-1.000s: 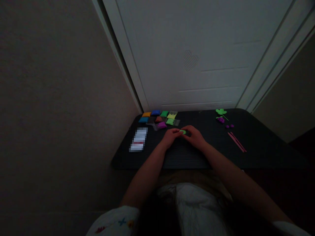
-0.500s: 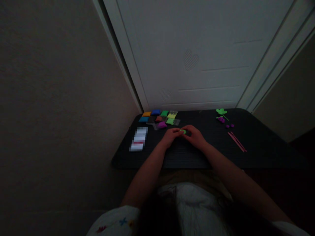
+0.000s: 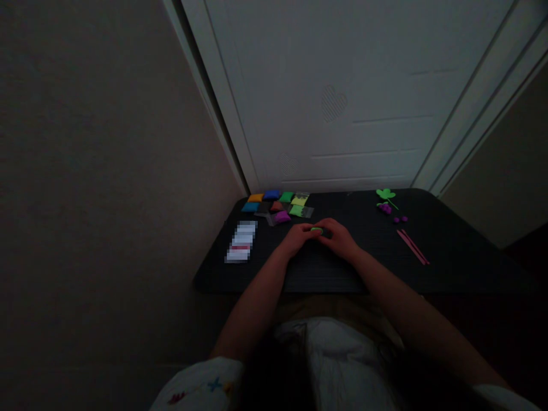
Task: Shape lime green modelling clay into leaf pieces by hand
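Both hands meet over the middle of the dark table, with a small piece of light green modelling clay (image 3: 316,229) between their fingertips. My left hand (image 3: 296,237) pinches the clay from the left. From the right, my right hand (image 3: 338,235) has its fingers closed on the same piece, hiding part of it. Just beyond my left hand lies a purple clay packet (image 3: 282,217), and close to it a light green clay packet (image 3: 297,210).
More coloured packets, such as an orange one (image 3: 256,198), lie at the back left. A blurred white sheet (image 3: 242,242) is at the left. At the right are a green clover shape (image 3: 386,194), a purple clay cluster (image 3: 385,209), two purple balls (image 3: 400,220) and pink sticks (image 3: 411,247).
The green clay between my fingers has turned slightly and sits a little lower and further left. My arms and the things on the table have hardly moved.
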Demonstrator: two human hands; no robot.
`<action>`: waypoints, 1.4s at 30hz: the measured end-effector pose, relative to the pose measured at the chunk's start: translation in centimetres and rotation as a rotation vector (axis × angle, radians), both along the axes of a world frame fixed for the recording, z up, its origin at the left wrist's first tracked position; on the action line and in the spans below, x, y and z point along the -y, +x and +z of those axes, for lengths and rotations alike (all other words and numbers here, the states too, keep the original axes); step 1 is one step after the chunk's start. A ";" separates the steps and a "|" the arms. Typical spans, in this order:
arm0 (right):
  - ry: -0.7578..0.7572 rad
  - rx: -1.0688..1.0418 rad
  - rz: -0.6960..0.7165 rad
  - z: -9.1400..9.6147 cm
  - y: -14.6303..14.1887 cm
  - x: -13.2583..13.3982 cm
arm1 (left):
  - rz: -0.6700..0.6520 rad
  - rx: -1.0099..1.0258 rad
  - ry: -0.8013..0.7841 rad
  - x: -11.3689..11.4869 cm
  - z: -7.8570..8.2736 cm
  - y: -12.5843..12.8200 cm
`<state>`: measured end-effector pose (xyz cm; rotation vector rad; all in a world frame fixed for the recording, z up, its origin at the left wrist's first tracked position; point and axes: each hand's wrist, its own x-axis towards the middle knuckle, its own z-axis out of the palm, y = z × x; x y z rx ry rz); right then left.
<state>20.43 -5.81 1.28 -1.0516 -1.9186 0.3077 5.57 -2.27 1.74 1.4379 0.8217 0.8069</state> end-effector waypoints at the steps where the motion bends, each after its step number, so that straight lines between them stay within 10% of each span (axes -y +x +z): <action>1: 0.002 0.007 0.004 0.0 0.0 0.0 | -0.001 -0.018 0.012 0.0 0.0 0.0; 42: -0.126 -0.187 -0.086 -0.6 0.6 -0.6 | 0.060 0.064 -0.003 -0.6 -0.9 0.2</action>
